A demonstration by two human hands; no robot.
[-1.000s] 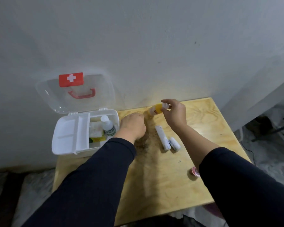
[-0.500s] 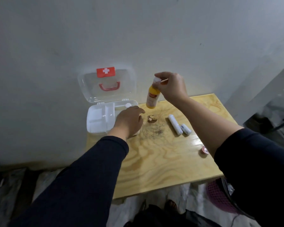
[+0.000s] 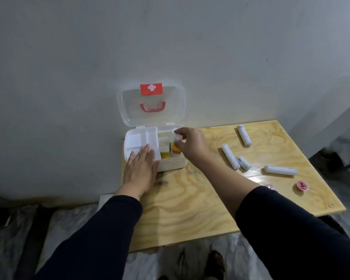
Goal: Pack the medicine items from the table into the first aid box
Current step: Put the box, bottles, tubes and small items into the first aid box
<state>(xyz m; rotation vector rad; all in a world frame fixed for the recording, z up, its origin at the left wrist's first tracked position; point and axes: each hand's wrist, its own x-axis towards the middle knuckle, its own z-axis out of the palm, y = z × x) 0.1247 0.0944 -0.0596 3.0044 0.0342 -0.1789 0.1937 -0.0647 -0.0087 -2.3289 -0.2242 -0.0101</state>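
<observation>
The right hand pinches the yellow bottle, apparently by its cap, inside the first aid box's right compartment. The left hand lies flat, fingers straight, on the box's near-left tray.

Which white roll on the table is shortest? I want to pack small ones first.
The stubby white roll, lying right beside the long roll nearest the first aid box. The other three rolls are clearly longer.

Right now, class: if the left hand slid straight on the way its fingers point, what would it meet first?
The left hand lies flat on the first aid box, fingers pointing toward the wall. Straight on, it would likely cross the white tray and then meet the open lid first, though depth is hard to judge.
</observation>
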